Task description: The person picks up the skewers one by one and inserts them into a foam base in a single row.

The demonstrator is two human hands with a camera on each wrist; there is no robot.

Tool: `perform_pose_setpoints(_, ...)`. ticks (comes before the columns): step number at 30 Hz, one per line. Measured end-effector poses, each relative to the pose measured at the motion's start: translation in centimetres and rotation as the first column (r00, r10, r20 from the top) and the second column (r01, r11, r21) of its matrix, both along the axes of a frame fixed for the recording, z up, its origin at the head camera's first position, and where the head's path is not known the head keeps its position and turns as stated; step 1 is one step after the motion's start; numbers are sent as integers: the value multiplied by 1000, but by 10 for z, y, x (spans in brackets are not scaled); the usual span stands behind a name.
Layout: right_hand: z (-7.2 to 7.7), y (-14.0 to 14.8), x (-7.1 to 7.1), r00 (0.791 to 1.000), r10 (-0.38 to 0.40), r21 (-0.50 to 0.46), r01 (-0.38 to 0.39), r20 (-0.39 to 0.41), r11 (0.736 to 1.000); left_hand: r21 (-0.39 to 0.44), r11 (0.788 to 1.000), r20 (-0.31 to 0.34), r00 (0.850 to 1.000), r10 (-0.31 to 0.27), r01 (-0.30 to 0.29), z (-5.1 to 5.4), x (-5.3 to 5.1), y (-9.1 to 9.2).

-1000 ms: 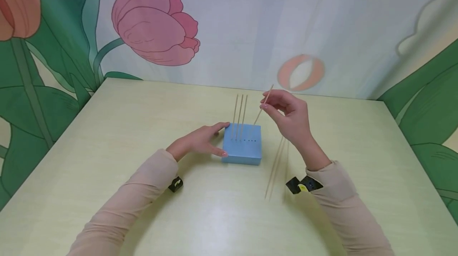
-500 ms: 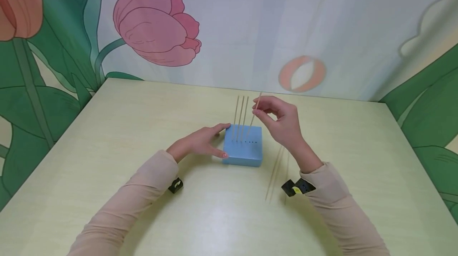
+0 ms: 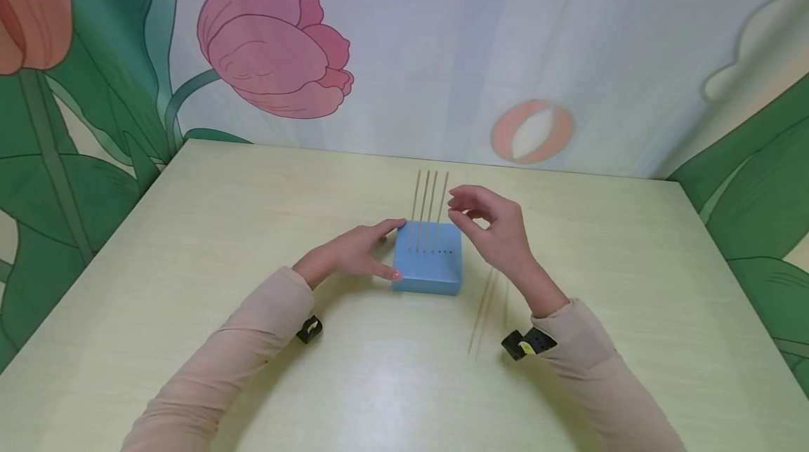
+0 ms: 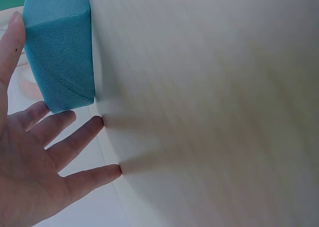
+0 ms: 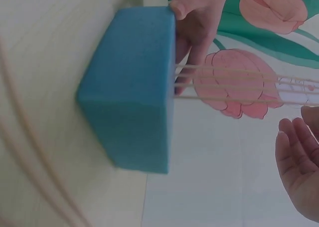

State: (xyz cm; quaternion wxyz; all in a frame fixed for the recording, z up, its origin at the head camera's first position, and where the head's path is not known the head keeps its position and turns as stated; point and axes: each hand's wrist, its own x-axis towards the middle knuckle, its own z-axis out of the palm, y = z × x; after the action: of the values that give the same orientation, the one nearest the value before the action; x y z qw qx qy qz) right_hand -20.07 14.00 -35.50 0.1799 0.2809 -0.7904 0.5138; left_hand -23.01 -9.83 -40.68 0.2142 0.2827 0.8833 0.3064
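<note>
A light blue block [image 3: 428, 273], foam-like in the left wrist view, sits on the table. Several thin wooden sticks [image 3: 441, 206] stand in a row of holes in its top, the rightmost leaning slightly right. My left hand [image 3: 354, 250] holds the block's left side, thumb at the front corner and index finger at the back; its other fingers spread toward the table in the left wrist view. Just right of the standing sticks is my right hand [image 3: 496, 231], fingers loosely bent and nothing held. The right wrist view shows its fingertips [image 5: 284, 129] apart from the nearest stick.
Loose sticks [image 3: 482, 310] lie on the pale table [image 3: 354, 375] to the right of the block, partly under the right forearm. A few small holes [image 3: 445, 252] show in the block's top. Behind the table hangs a flower-printed cloth [image 3: 411, 52].
My right hand has brought a stick left and down into the block, then let go of it. That stick now stands beside the others. My left hand has stayed on the block.
</note>
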Motion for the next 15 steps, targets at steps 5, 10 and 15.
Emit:
perform_pose_setpoints(5, -8, 22, 6, 990, -71, 71, 63, 121, 995, 0, 1000, -2, 1000, -9, 9, 2, 1, 0)
perform_pose_setpoints(10, -16, 46, 8, 956, -164, 202, 115, 244, 973, -5, 1000, -9, 1000, -13, 13, 3, 2, 0)
perform_pose_setpoints(15, -26, 66, 7, 927, -209, 276, 121, 313, 953, 2, 1000, -1, 1000, -10, 10, 3, 1, 0)
